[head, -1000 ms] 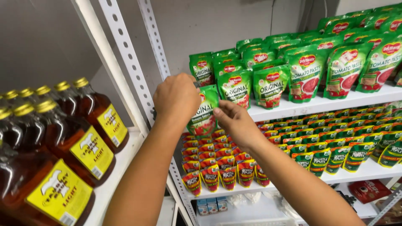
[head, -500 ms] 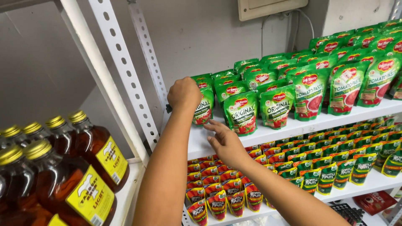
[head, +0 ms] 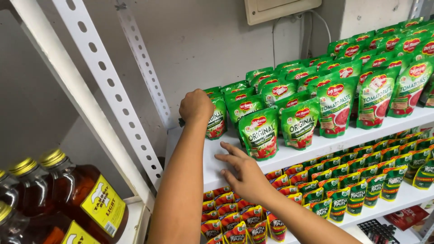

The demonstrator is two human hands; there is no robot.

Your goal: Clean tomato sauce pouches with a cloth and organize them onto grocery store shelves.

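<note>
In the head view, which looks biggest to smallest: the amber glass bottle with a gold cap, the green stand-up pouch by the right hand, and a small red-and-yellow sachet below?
1. Amber glass bottle with a gold cap, though it is nearest the camera, so its lead is unsure.
2. Green stand-up pouch, near the right hand.
3. Small red-and-yellow sachet.

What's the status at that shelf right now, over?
Left hand closed on a green sauce pouch. Right hand flat on the white shelf edge. Other pouches stand right beside it.
</note>
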